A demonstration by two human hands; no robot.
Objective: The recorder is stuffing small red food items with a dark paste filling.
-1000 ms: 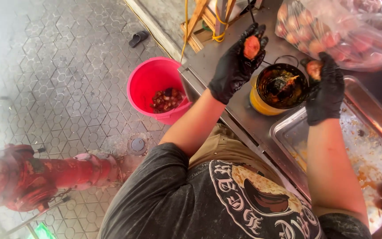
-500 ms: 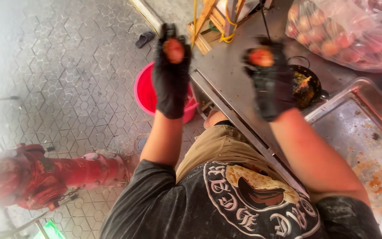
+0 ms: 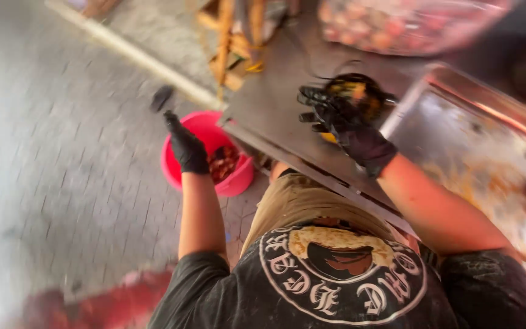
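Bucket: I see the red bucket [image 3: 205,159] on the paved ground, just off the near-left corner of the metal counter [image 3: 275,109], with dark reddish scraps lying inside it.
Left hand: my left hand [image 3: 187,146], in a black glove, hangs over the bucket's left rim, arm stretched straight out and down, fingers loosely spread and gripping nothing that I can make out.
Right hand: my right hand [image 3: 336,116], also gloved, is raised above the counter near the yellow bowl [image 3: 354,97]; its fingers are splayed, and the blur keeps me from telling whether anything sits against the palm.
Tray: a steel tray [image 3: 458,97] lies along the counter's right side, smeared with orange residue.
Bag: a clear bag of reddish pieces [image 3: 397,24] rests at the counter's far edge.
Risk, spill: I judge the right wrist is close enough to the bowl to knock it toward the counter's near edge.
Risk, miss: anything let go from the left hand could land on the paving, since that hand sits at the rim rather than over the middle.
Risk, view: the picture is smeared, so I judge placement poorly.
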